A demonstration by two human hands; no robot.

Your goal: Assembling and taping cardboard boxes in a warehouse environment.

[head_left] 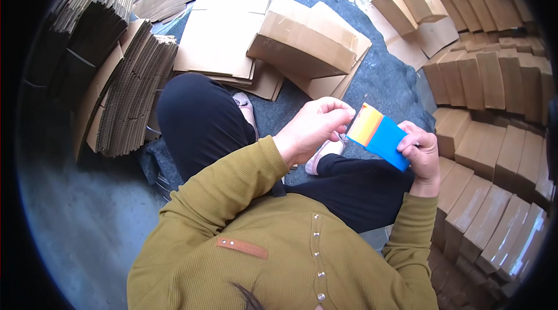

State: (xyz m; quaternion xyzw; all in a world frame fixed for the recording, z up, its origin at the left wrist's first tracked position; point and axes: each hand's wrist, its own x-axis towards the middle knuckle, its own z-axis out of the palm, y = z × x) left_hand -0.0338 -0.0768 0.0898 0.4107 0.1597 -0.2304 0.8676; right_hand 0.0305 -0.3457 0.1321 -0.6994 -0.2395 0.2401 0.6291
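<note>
My right hand grips the blue end of a tape cutter, a blue and yellow piece with a black toothed edge. It is held out over my right leg, its yellow end tilted up toward the left. My left hand is closed in a pinch at the toothed edge. Whatever lies between its thumb and finger is too small to make out. Beyond my hands, a brown cardboard box rests on flat cardboard pieces.
Stacks of folded cardboard stand at the left. Rows of brown boxes are piled along the right side, near my right elbow. Two more boxes sit at the far right. A dark blue-grey cloth covers the floor in front.
</note>
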